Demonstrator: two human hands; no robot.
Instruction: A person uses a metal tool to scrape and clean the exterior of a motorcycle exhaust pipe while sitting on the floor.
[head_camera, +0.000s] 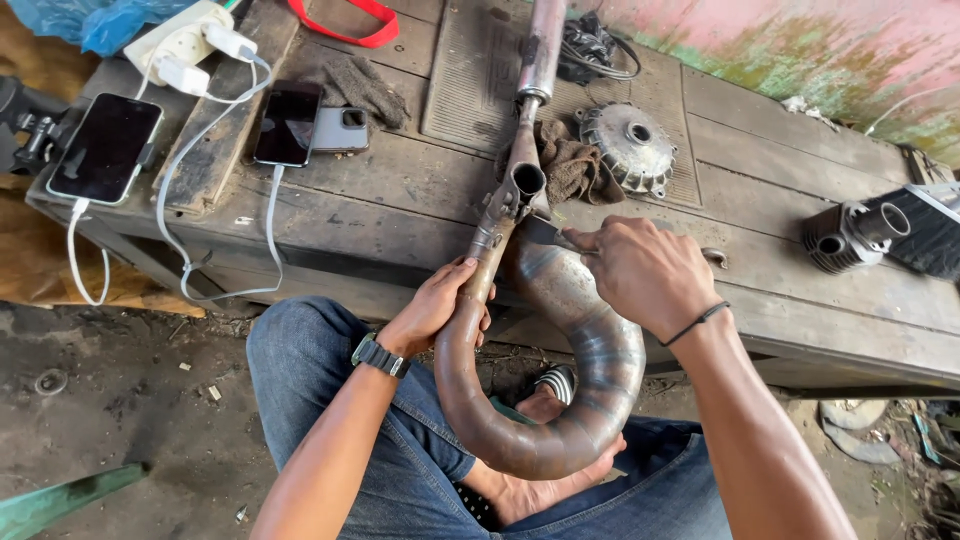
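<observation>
Weathered grey wooden tabletop (760, 130) carries the job at its near edge. Curved, rust-brown, heat-blued steel exhaust pipe (560, 400) loops from the person's lap up onto that edge, still in one piece with its open port. Left hand (435, 310) grip clenched on the pipe's neck. Right hand (640, 270) pinches a small dark flat blade (543, 232) against the bend; work looks unfinished.

Phones (200, 140) on bench (400, 200), left of exhaust pipe (560, 330)

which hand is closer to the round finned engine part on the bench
Right. The right hand sits just below the finned round part; the left hand is farther off, gripping the curved exhaust pipe.
</observation>
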